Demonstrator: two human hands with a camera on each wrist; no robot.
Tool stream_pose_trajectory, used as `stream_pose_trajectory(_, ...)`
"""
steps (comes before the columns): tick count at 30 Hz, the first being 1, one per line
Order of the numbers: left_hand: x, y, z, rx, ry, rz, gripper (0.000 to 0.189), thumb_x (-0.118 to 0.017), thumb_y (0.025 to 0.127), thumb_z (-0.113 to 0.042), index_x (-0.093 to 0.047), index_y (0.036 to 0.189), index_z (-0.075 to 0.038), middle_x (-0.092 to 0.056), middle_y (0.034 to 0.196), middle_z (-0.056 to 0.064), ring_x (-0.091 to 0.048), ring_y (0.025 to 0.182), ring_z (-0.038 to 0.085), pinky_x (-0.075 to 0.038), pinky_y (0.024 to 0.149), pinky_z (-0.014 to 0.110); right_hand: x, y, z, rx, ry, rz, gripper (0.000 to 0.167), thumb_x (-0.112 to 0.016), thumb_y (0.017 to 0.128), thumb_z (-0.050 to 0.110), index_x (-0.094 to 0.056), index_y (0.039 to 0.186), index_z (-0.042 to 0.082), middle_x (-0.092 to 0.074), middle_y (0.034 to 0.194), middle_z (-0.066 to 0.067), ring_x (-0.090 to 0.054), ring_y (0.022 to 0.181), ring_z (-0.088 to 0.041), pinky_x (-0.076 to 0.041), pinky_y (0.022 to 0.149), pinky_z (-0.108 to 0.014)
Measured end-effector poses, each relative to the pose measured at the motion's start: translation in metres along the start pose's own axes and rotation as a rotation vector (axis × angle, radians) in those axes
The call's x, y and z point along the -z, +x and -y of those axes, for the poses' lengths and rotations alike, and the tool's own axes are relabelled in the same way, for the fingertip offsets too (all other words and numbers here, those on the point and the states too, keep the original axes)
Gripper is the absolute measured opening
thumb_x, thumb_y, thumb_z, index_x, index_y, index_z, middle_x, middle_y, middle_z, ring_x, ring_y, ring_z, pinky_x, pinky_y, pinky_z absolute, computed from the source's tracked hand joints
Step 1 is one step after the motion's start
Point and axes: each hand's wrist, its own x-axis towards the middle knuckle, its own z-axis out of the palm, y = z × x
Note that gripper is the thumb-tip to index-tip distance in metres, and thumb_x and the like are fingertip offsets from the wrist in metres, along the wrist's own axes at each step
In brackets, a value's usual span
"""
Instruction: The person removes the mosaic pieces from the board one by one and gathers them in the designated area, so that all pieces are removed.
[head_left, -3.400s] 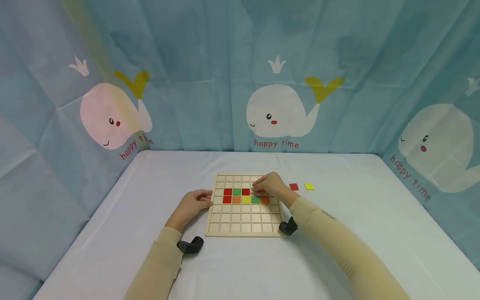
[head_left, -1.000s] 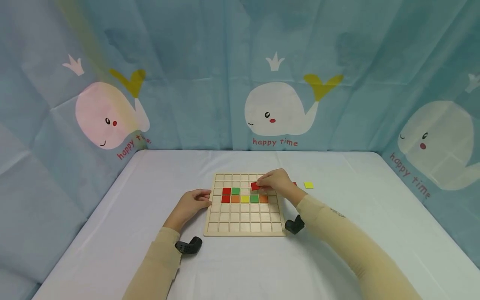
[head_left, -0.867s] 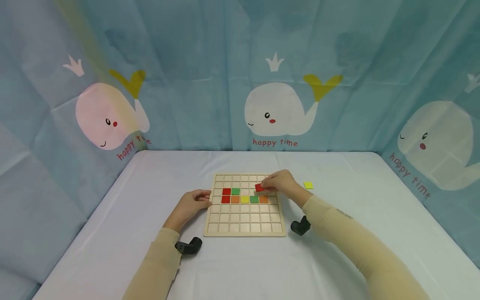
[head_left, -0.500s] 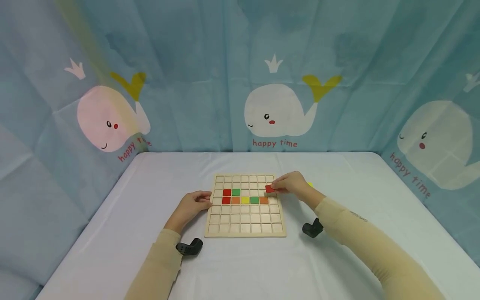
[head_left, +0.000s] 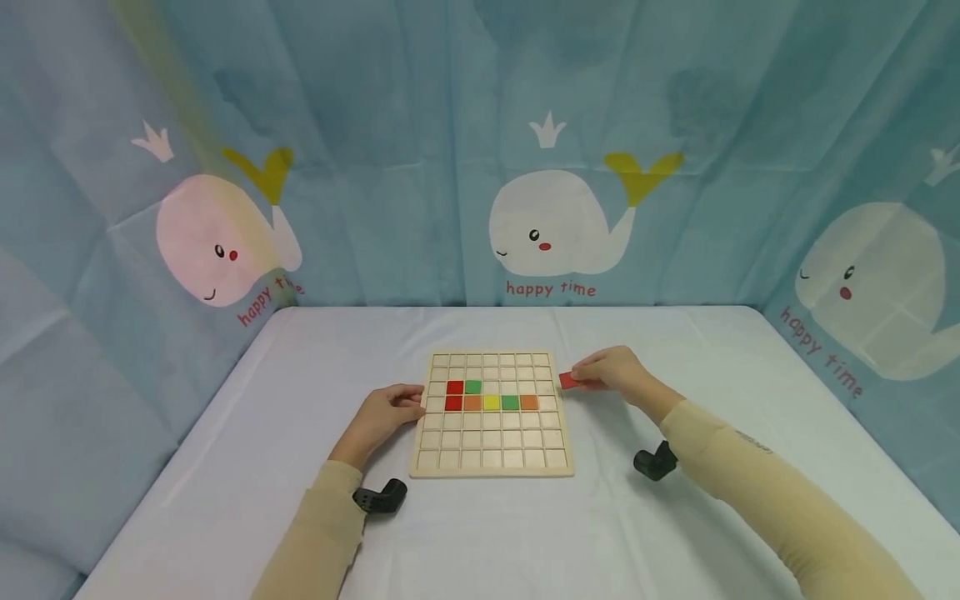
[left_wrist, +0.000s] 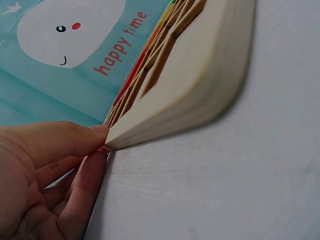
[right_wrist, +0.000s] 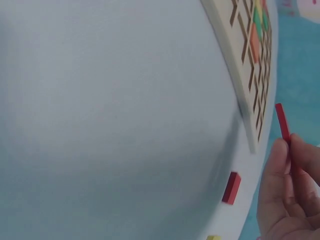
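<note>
A wooden grid board (head_left: 501, 439) lies on the table with red, green, orange and yellow square tiles in two of its rows. My left hand (head_left: 381, 419) is at its left side. In the left wrist view the thumb and a finger of this hand pinch the rim of the board (left_wrist: 165, 107). Just off the board's right edge, my right hand (head_left: 613, 371) holds a red tile (head_left: 567, 381) between thumb and fingertips. The right wrist view shows this red tile (right_wrist: 283, 121) raised on edge above the table.
Another red tile (right_wrist: 231, 188) and part of a yellow tile (right_wrist: 214, 237) lie on the white table right of the board; my right hand and arm hide them in the head view. A blue curtain (head_left: 420, 217) with whale prints hangs behind the table.
The red tile to the right of the green one in the upper row has been lifted out. My right hand has carried it rightward past the board's edge. The left hand stays put.
</note>
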Motion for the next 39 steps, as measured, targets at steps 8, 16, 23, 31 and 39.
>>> stream_pose_trajectory(8, -0.001, 0.001, 0.002, -0.013, -0.002, -0.003, 0.045, -0.073, 0.088, -0.011, -0.063, 0.131, -0.006, -0.068, 0.109, 0.007, -0.061, 0.098, 0.017, -0.047, 0.091, 0.034, 0.018, -0.002, -0.011, -0.016, -0.003, -0.014, 0.036, -0.072, 0.091, 0.017, -0.068, 0.119, -0.005, -0.070, 0.114, -0.016, -0.064, 0.077, -0.007, -0.057, 0.078, -0.024)
stream_pose_trajectory(16, 0.000, 0.001, 0.001, -0.022, 0.003, -0.002, 0.045, -0.073, 0.088, -0.011, -0.063, 0.131, -0.005, -0.068, 0.109, 0.008, -0.061, 0.097, 0.016, -0.047, 0.088, 0.029, 0.034, -0.005, -0.017, -0.030, -0.034, -0.016, 0.041, -0.070, 0.093, 0.023, -0.066, 0.124, -0.002, -0.071, 0.111, -0.012, -0.066, 0.080, -0.009, -0.056, 0.088, -0.029)
stream_pose_trajectory(23, -0.002, 0.002, 0.002, -0.009, 0.005, -0.005, 0.045, -0.073, 0.088, -0.011, -0.063, 0.132, -0.006, -0.068, 0.109, 0.007, -0.060, 0.097, 0.016, -0.047, 0.088, 0.030, 0.046, -0.007, -0.026, -0.056, 0.053, 0.000, 0.045, -0.070, 0.093, 0.023, -0.062, 0.128, -0.005, -0.071, 0.093, 0.000, -0.068, 0.081, -0.010, -0.056, 0.083, -0.024)
stream_pose_trajectory(31, -0.001, 0.003, 0.003, -0.019, 0.022, -0.005, 0.045, -0.073, 0.088, -0.012, -0.063, 0.131, -0.006, -0.068, 0.108, 0.007, -0.060, 0.095, 0.016, -0.046, 0.087, 0.029, 0.058, -0.005, -0.035, -0.101, 0.119, -0.025, 0.052, -0.072, 0.092, 0.023, -0.057, 0.135, -0.005, -0.070, 0.104, -0.003, -0.066, 0.080, -0.008, -0.056, 0.079, -0.020)
stream_pose_trajectory(39, 0.000, 0.002, 0.002, -0.019, 0.024, -0.005, 0.046, -0.074, 0.087, -0.013, -0.064, 0.131, -0.007, -0.068, 0.108, 0.007, -0.061, 0.096, 0.016, -0.047, 0.090, 0.032, 0.071, -0.004, -0.037, -0.096, 0.150, -0.023, 0.055, -0.070, 0.093, 0.022, -0.053, 0.137, -0.006, -0.068, 0.100, 0.002, -0.065, 0.079, -0.005, -0.055, 0.080, -0.020)
